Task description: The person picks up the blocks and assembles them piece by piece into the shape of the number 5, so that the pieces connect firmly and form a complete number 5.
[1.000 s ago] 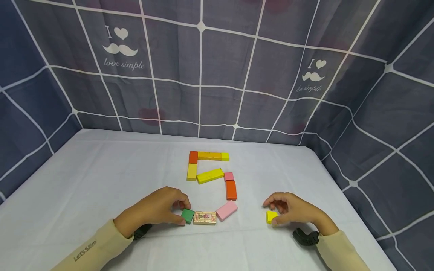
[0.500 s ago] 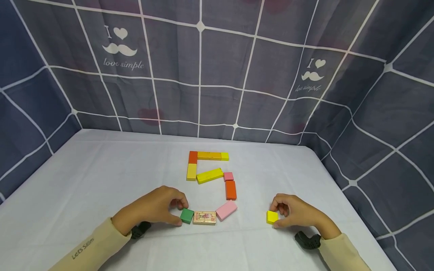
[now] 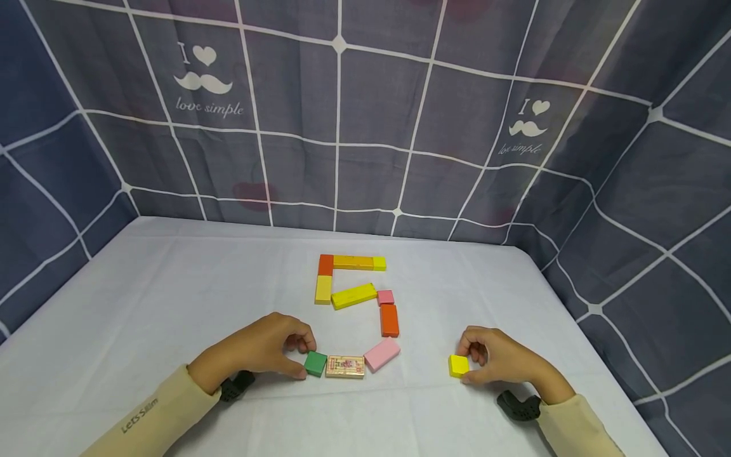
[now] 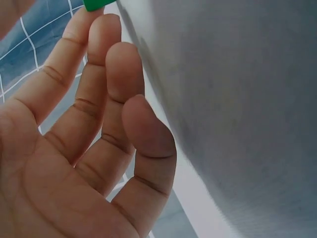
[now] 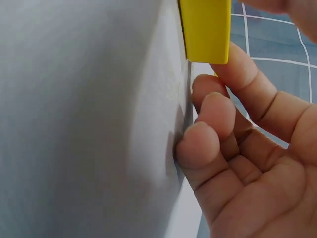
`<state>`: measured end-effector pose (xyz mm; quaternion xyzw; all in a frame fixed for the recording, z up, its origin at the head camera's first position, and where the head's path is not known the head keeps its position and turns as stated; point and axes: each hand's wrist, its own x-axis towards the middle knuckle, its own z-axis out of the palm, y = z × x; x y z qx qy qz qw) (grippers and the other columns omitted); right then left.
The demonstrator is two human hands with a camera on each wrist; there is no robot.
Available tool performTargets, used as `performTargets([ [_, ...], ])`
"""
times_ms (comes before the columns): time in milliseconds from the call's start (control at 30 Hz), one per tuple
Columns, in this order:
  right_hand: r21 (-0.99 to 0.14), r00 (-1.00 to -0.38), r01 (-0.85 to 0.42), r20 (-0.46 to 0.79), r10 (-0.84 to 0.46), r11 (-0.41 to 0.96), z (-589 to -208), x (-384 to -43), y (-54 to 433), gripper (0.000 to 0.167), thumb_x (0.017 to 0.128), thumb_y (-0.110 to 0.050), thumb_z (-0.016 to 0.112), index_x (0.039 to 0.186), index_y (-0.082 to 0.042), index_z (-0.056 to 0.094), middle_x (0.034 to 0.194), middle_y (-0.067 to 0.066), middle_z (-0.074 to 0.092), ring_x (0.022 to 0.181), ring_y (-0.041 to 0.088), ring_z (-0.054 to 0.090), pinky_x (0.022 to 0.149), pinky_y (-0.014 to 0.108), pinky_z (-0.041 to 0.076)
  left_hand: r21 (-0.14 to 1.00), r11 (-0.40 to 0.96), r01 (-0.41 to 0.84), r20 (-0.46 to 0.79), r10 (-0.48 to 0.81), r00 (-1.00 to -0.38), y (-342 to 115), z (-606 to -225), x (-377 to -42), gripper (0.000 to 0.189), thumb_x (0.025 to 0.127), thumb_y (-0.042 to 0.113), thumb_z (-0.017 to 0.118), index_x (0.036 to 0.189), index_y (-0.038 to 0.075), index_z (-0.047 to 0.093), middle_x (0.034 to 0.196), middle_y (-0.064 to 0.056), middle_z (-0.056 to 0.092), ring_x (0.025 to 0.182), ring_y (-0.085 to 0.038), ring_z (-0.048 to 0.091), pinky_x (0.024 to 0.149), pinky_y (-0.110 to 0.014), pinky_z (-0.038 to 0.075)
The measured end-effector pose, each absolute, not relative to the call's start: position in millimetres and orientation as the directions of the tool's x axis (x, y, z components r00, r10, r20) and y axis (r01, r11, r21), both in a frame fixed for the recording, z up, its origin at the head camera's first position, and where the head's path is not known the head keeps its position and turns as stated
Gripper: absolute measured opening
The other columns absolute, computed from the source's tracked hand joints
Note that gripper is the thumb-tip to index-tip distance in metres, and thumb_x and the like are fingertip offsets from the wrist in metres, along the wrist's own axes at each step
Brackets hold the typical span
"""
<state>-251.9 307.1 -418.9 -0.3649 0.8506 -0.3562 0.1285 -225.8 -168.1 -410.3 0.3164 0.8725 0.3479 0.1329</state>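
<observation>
In the head view my left hand (image 3: 264, 348) is beside a small green block (image 3: 316, 364) at the left end of the bottom row. Its index fingertip and thumb stand at the block's left edge, and the left wrist view shows the other fingers loosely bent, holding nothing. Off to the right, my right hand (image 3: 501, 357) pinches a small yellow block (image 3: 459, 366) by its right side between thumb and index finger. That block rests on the table. In the right wrist view the yellow block (image 5: 207, 30) covers part of the index fingertip, and the thumb tip is cut off.
Several blocks form a shape like a 5: a gold printed block (image 3: 345, 367), a pink block (image 3: 382, 354), an orange block (image 3: 389, 320), a yellow bar (image 3: 354, 296) and others. White cloth (image 3: 217, 273) covers the table. Dark checked curtains (image 3: 377, 95) stand behind and beside it.
My left fingers have drawn back slightly leftward from the green block, which stays in place. My right fingers have shifted right and closed in on the yellow block's right side.
</observation>
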Motion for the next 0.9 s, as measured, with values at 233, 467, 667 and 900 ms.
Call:
performTargets([
  [233,-0.706,-0.678,-0.56,0.089,-0.73,0.434,-419.2,-255.2,300.2,0.033,0.08,-0.008,0.093,0.101,-0.012,0.068,0.087,0.006,0.058,0.075,0.019,0.056,0.065,0.028,0.047,0.696,0.558,0.452,-0.016,0.641,-0.767,-167.9,-410.2,-227.0,0.029,0.08,0.021,0.099,0.098,0.02,0.075,0.09,0.014,0.065,0.084,-0.005,0.057,0.077,-0.027,0.049],
  [467,-0.704,-0.683,-0.558,0.09,-0.725,0.438,-416.3,-261.0,286.0,0.03,0.081,-0.008,0.092,0.1,-0.012,0.07,0.086,0.005,0.058,0.075,0.018,0.056,0.066,0.029,0.047,0.704,0.556,0.442,-0.023,0.639,-0.769,-167.8,-409.5,-227.3,0.029,0.08,0.02,0.098,0.097,0.02,0.075,0.089,0.013,0.065,0.083,-0.006,0.057,0.077,-0.027,0.049],
  [667,-0.685,-0.69,-0.561,0.077,-0.719,0.465,-409.8,-265.5,271.6,0.028,0.082,-0.009,0.092,0.101,-0.012,0.071,0.09,0.005,0.06,0.076,0.019,0.056,0.068,0.029,0.048,0.705,0.555,0.441,-0.023,0.639,-0.769,-167.9,-409.7,-227.6,0.029,0.08,0.02,0.098,0.097,0.02,0.074,0.089,0.013,0.065,0.083,-0.006,0.057,0.076,-0.027,0.048],
  [900,-0.684,-0.695,-0.552,0.063,-0.716,0.477,-407.8,-274.0,254.6,0.027,0.084,-0.009,0.091,0.102,-0.013,0.072,0.093,0.009,0.062,0.076,0.02,0.056,0.071,0.028,0.048,0.708,0.559,0.431,-0.032,0.636,-0.771,-167.4,-410.0,-227.3,0.029,0.08,0.02,0.098,0.097,0.02,0.074,0.09,0.013,0.065,0.084,-0.006,0.057,0.076,-0.027,0.048],
])
